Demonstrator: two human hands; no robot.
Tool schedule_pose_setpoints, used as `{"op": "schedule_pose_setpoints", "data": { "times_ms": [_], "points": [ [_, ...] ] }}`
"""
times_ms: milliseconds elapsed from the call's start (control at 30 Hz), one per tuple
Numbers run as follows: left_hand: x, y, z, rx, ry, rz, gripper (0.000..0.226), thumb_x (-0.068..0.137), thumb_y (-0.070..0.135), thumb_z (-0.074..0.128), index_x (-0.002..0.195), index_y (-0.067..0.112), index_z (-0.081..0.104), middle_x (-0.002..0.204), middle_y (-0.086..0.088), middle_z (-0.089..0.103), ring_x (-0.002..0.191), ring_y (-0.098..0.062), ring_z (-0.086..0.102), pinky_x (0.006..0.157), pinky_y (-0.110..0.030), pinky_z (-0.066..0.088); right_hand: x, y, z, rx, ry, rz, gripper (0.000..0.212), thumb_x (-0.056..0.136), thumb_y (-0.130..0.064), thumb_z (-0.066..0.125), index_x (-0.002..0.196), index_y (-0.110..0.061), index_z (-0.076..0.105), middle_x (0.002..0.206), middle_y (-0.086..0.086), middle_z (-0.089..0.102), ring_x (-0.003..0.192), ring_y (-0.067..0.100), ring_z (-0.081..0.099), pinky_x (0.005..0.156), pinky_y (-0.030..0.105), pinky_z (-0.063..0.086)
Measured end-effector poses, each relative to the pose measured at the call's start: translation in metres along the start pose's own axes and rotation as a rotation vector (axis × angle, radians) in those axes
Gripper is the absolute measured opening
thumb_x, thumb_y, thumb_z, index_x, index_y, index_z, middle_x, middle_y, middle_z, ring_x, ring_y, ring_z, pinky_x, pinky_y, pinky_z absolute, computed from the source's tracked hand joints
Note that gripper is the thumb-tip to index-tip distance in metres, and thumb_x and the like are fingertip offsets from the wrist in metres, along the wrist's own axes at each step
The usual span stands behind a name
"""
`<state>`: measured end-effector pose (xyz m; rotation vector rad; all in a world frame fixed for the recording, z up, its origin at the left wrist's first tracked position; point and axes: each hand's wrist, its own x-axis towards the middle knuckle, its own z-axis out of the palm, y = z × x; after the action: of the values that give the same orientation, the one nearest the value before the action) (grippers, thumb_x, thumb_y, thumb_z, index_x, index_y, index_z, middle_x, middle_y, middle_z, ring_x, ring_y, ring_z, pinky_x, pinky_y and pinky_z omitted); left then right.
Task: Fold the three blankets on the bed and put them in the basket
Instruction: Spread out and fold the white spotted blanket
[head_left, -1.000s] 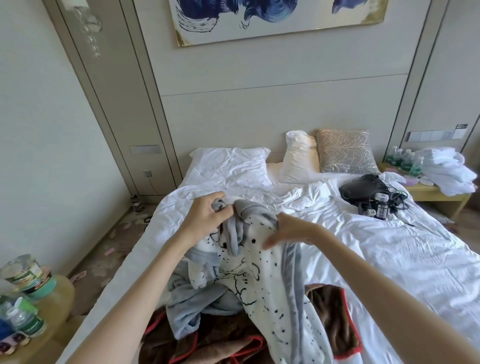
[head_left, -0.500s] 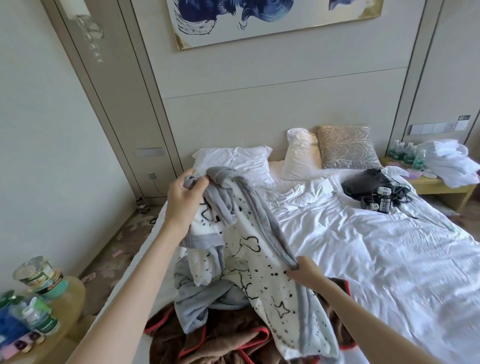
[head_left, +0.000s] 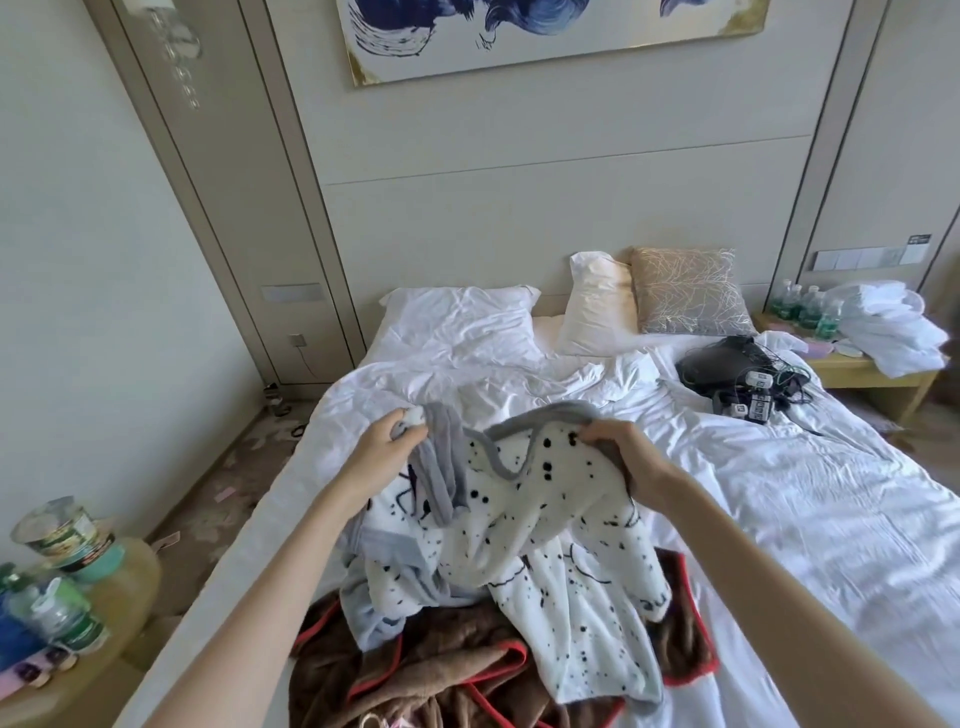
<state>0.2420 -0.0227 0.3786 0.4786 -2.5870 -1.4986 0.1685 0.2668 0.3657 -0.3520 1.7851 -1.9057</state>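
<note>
While slack, spotted blanket (head_left: 545, 499) between hands (head_left: 382, 449) (head_left: 626, 457).

right hand (head_left: 626, 460) higher on blanket (head_left: 545, 525)

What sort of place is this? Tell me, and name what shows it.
Most likely a hotel bedroom: a wide bed with white linen, a row of water bottles on the bedside table, and a switch panel beside the headboard.
</note>
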Motion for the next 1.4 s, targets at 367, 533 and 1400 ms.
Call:
{"op": "schedule_pose_setpoints", "data": {
  "times_ms": [367, 533, 1400],
  "points": [
    [-0.031, -0.083, 0.087, 0.029, -0.472, -0.235, 0.075, 0.091, 0.049, 0.061, 0.152, 0.02, 0.029, 0.149, 0.008, 0.034, 0.129, -0.008, 0.037, 0.099, -0.024, 0.029, -0.011, 0.187, 0.055, -0.922, -0.066, 0.19, 0.044, 0.077, -0.046, 0.067, 0.059, -0.021, 0.035, 0.056, -0.007, 0.035, 0.051, 0.011, 0.032, 0.051, 0.027, 0.027],
    [-0.065, -0.178, 0.109, 0.35, -0.785, -0.381, 0.109, 0.069, 0.073, 0.069, 0.153, 0.02, 0.025, 0.157, 0.0, 0.034, 0.138, -0.015, 0.038, 0.105, -0.024, 0.035, -0.04, 0.26, 0.037, -1.098, -0.225, 0.363, 0.024, 0.074, -0.041, 0.061, 0.075, -0.018, 0.053, 0.068, -0.004, 0.052, 0.062, 0.015, 0.049, 0.047, 0.026, 0.032],
    [0.149, 0.511, -0.256, 0.343, 1.047, 1.124, 0.022, 0.086, 0.025, 0.073, 0.098, 0.008, 0.066, 0.087, -0.004, 0.06, 0.067, -0.02, 0.055, 0.057, -0.03, 0.042, 0.107, -0.581, 0.077, -0.916, 0.954, -1.236, 0.026, 0.091, -0.038, 0.055, 0.095, -0.012, 0.058, 0.086, 0.011, 0.066, 0.079, 0.031, 0.063, 0.065, 0.039, 0.05]
  ]
}}
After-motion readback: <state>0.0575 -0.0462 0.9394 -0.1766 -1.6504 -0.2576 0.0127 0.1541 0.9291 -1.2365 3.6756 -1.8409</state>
